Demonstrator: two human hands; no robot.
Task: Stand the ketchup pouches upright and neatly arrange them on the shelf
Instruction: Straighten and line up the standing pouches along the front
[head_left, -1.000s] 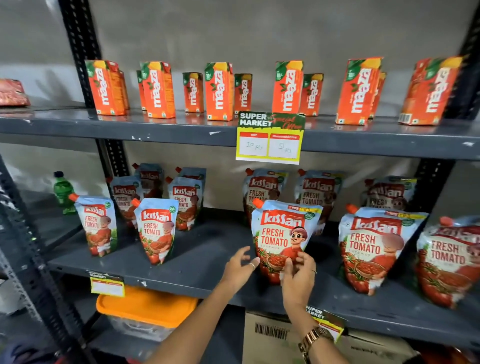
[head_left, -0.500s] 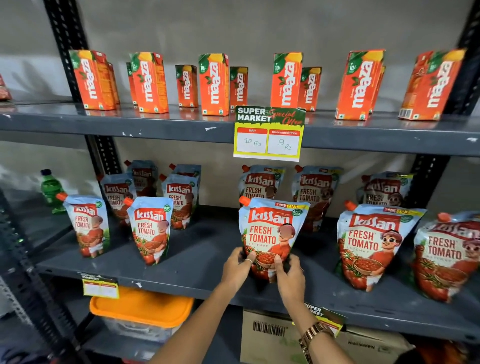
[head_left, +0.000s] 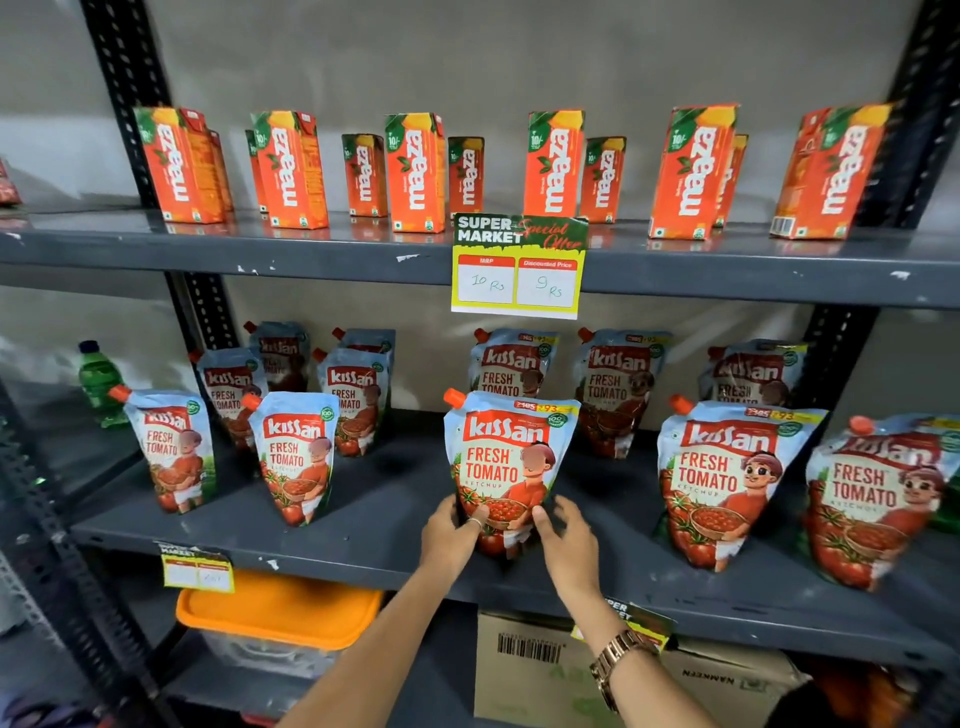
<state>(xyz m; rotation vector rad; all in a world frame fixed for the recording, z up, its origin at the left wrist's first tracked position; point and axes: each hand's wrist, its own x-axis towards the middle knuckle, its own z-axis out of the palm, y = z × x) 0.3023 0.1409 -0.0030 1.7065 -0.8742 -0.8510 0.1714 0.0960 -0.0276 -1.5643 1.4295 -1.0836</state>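
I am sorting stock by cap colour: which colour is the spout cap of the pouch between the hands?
Orange, on the ketchup pouch, clearest in the head view.

Glossy plastic ketchup pouches (head_left: 506, 470) stand on a scuffed, matt grey metal shelf (head_left: 363, 525).

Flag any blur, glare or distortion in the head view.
Head view: wide-angle bending bows the upper shelf and tilts the outer juice cartons; right hand slightly motion-blurred; soft glare on the centre ketchup pouch; rear pouches sit in shadow.
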